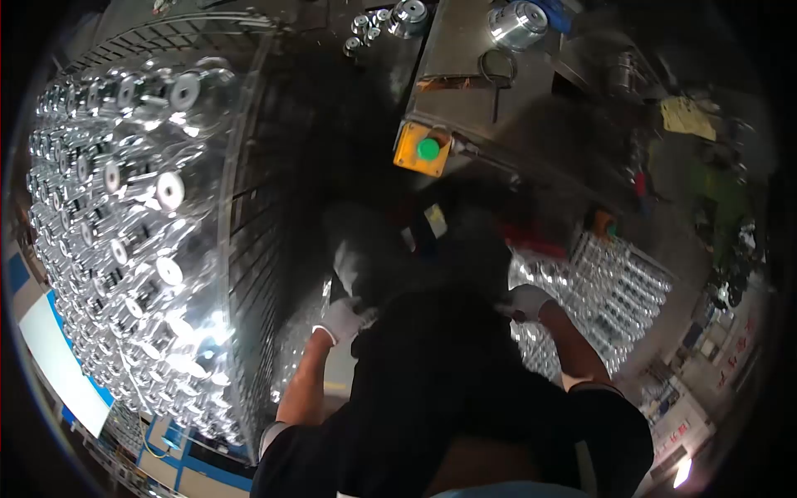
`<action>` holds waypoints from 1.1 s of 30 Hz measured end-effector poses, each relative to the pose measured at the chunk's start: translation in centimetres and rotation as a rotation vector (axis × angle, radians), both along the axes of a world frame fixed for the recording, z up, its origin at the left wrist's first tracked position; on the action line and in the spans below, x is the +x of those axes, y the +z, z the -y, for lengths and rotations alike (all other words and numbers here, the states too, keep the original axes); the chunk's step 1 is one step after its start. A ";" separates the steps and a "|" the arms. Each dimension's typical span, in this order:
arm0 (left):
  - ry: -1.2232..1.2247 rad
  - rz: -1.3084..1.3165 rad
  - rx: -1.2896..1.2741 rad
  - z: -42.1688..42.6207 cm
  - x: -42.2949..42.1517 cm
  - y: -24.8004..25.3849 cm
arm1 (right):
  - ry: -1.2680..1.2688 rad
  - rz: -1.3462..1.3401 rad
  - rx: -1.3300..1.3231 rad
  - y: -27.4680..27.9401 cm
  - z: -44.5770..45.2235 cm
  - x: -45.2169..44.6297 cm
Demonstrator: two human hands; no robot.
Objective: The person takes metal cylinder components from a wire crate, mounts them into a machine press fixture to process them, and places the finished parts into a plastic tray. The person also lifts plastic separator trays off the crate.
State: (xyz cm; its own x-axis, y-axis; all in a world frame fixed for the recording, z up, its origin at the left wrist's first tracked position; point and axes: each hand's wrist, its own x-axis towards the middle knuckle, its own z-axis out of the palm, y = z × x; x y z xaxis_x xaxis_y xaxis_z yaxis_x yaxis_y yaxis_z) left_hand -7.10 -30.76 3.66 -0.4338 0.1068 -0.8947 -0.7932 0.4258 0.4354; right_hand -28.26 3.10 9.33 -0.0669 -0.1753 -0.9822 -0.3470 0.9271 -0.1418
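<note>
My left hand, in a white glove, is at the left side of my dark clothing. On the other side, my right hand wears a white glove too and sits close to the clothing. The fingers of both hands are too dark and small to make out, and I see no object in either. Just beyond my right hand lie rows of shiny metal parts.
A tall wire cage on the left holds many stacked shiny metal pots. Ahead is a metal bench with a yellow box carrying a green button. A metal pot and yellow cloth are farther off.
</note>
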 end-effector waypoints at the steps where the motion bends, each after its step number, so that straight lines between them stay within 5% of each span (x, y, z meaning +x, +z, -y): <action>1: 0.007 0.002 -0.018 -0.8 -0.9 -2.2 | 0.054 -0.038 -0.022 -2.3 -0.4 -0.9; 2: -0.257 -0.329 -0.023 -1.6 -1.1 -4.0 | 0.021 -0.255 -0.139 -4.2 -0.6 -1.6; 3: -0.522 -0.670 -0.035 -2.1 -1.8 -5.6 | -0.237 -0.189 -0.060 -3.7 2.3 -3.8; 4: -0.155 -0.246 -0.118 -2.9 -3.2 -6.1 | -0.245 -0.291 -0.184 -5.6 2.6 -4.4; 5: -0.018 -0.155 -0.199 -3.1 -5.0 -5.4 | -0.181 -0.436 -0.407 -8.0 1.9 -4.5; 7: 0.009 -0.265 -0.197 -2.9 -5.8 -5.6 | -0.413 -0.386 -0.443 -8.9 3.8 -5.0; 11: 0.081 -0.669 -0.225 -2.5 -4.2 -4.5 | -0.385 -0.525 -0.697 -11.4 3.5 -2.6; 15: 0.283 -0.764 -0.296 -2.4 1.6 4.0 | -0.641 -0.523 -0.924 -15.4 0.6 3.6; 17: 0.311 -0.908 -0.410 -1.4 5.9 9.9 | -0.866 -0.294 -0.883 -19.4 -2.9 4.9; 19: 0.464 -1.000 -0.952 0.1 10.7 13.8 | -0.913 -0.325 -0.909 -18.9 -3.8 6.4; 21: 1.048 -0.969 -1.116 3.9 13.9 14.7 | -0.932 -0.304 -0.901 -17.0 -4.3 5.4; 23: 0.732 -1.058 -1.479 10.9 17.0 12.8 | -0.943 -0.355 -0.931 -15.8 -3.5 3.7; 25: 0.601 -0.770 -1.414 12.5 15.8 13.7 | -0.832 -0.448 -1.023 -13.2 -1.3 3.0; 26: 0.334 -0.792 -1.612 14.7 16.0 12.1 | -0.892 -0.361 -1.119 -14.0 -0.8 2.4; 29: 0.419 -0.548 -1.300 15.0 15.1 13.7 | -0.755 -0.352 -1.072 -11.6 2.0 2.9; 31: 0.479 -0.711 -1.294 14.8 16.3 13.9 | -0.722 -0.341 -1.113 -12.6 1.6 2.5; 33: 0.979 -1.015 -1.091 12.4 17.3 16.7 | -0.828 -0.400 -1.148 -13.4 2.1 2.3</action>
